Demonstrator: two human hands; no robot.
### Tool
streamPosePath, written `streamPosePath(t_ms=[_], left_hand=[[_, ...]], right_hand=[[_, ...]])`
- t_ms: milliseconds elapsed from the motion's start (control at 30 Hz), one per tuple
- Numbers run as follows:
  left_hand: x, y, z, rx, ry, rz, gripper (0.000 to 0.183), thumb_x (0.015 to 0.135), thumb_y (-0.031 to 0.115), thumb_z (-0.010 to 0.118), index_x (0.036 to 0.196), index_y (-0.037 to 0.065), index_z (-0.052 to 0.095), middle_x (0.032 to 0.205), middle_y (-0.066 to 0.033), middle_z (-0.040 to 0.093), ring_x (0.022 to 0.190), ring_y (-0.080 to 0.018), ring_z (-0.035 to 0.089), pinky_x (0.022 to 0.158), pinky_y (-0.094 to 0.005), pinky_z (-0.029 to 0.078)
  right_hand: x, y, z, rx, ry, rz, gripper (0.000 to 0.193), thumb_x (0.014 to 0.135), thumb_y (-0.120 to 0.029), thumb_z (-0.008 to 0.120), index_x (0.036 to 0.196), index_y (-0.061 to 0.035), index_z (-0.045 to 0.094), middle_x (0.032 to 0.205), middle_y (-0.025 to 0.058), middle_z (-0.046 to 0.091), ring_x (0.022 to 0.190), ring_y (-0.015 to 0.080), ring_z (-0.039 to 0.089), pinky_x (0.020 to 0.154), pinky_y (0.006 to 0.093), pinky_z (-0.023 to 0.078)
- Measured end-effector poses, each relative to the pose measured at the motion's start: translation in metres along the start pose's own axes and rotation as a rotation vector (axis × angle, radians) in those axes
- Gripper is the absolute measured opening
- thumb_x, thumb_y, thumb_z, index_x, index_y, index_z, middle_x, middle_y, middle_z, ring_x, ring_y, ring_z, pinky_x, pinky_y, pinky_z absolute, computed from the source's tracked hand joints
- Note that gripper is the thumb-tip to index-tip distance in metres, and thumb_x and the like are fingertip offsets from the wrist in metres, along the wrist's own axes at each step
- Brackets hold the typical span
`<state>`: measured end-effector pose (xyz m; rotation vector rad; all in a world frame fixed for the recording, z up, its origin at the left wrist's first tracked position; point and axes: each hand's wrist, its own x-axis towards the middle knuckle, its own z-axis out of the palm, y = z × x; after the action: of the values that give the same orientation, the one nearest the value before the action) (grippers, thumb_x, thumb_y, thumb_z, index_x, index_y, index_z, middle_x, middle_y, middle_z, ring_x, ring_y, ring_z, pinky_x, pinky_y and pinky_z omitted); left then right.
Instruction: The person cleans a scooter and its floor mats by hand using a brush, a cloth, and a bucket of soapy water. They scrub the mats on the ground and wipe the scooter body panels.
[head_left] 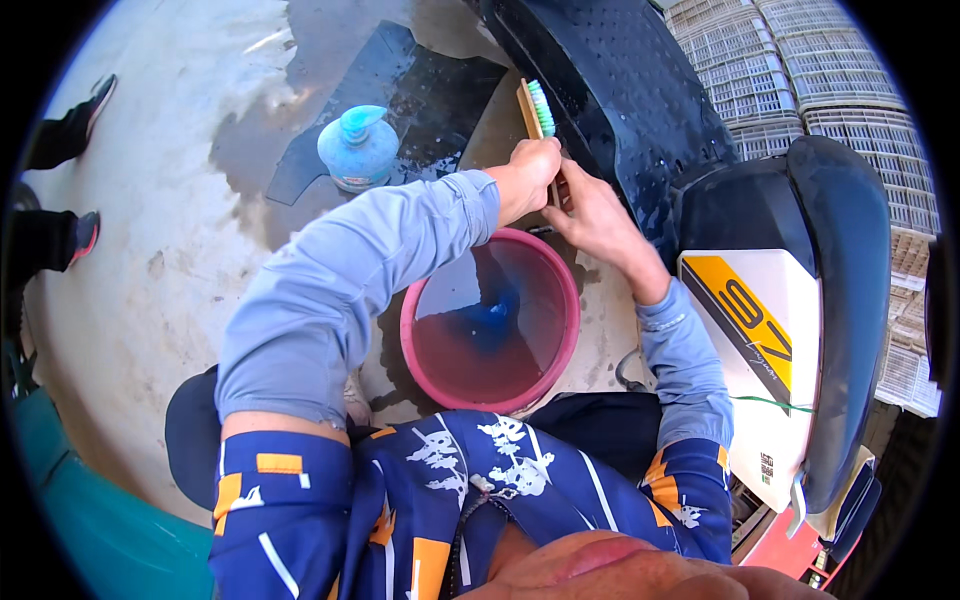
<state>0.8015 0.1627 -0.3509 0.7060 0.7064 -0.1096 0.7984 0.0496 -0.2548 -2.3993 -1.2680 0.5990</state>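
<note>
A scrub brush (533, 108) with a wooden back and green and white bristles points away from me, above the far side of a pink basin (408, 345). My left hand (530, 170) is closed round its handle. Close against it, my right hand (598, 215) has its thumb and fingers closed on the handle's near end. Murky water (480, 360) fills much of the basin, with a bright blue patch in it that may be a reflection. The bristles face a wet, dark, studded footboard (640, 90) just to the right.
A blue pump bottle (358, 155) stands left of my hands, by a wet dark mat (435, 95) on the floor. A seat (840, 300) and white side panel (750, 400) rise at right. Stacked pale crates (860, 140) stand behind; another person's shoes (90, 235) show at left.
</note>
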Motion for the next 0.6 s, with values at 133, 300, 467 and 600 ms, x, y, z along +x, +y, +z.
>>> streamPosePath(t_ms=[133, 300, 467, 600], left_hand=[[0.036, -0.008, -0.008, 0.14, 0.135, 0.33, 0.047, 0.102, 0.019, 0.047, 0.145, 0.003, 0.036, 0.11, -0.0182, 0.063, 0.095, -0.0348, 0.066, 0.081, -0.0478, 0.054], [0.055, -0.022, -0.012, 0.917, 0.099, 1.177, 0.07, 0.094, 0.018, 0.063, 0.155, 0.021, 0.029, 0.114, -0.0176, 0.051, 0.103, -0.0391, 0.061, 0.081, -0.0492, 0.054], [0.118, -0.008, -0.024, 0.952, 0.132, 1.329, 0.071, 0.088, 0.017, 0.07, 0.151, 0.026, 0.039, 0.109, -0.0169, 0.052, 0.097, -0.0368, 0.062, 0.075, -0.0485, 0.056], [0.189, 0.066, -0.011, 0.658, 0.56, 1.123, 0.068, 0.095, 0.019, 0.06, 0.155, 0.017, 0.028, 0.11, -0.0204, 0.048, 0.093, -0.0423, 0.061, 0.078, -0.051, 0.053]], right_hand=[[-0.008, 0.048, -0.03, -0.537, 0.355, -0.093, 0.048, 0.088, -0.021, 0.066, 0.132, -0.003, 0.057, 0.139, 0.0239, 0.051, 0.131, 0.0397, 0.048, 0.108, 0.0469, 0.039], [-0.004, 0.109, -0.018, -0.769, 0.41, 0.112, 0.059, 0.097, -0.036, 0.053, 0.151, -0.0124, 0.041, 0.154, 0.0183, 0.036, 0.143, 0.0387, 0.032, 0.115, 0.0585, 0.025], [-0.001, 0.108, -0.017, -0.695, 0.369, 0.165, 0.057, 0.099, -0.035, 0.044, 0.152, -0.0141, 0.041, 0.156, 0.0156, 0.035, 0.144, 0.0378, 0.031, 0.116, 0.0585, 0.022], [0.002, 0.102, -0.017, -0.691, 0.365, 0.182, 0.057, 0.099, -0.034, 0.042, 0.152, -0.0127, 0.04, 0.157, 0.0151, 0.034, 0.145, 0.0372, 0.03, 0.117, 0.0561, 0.021]])
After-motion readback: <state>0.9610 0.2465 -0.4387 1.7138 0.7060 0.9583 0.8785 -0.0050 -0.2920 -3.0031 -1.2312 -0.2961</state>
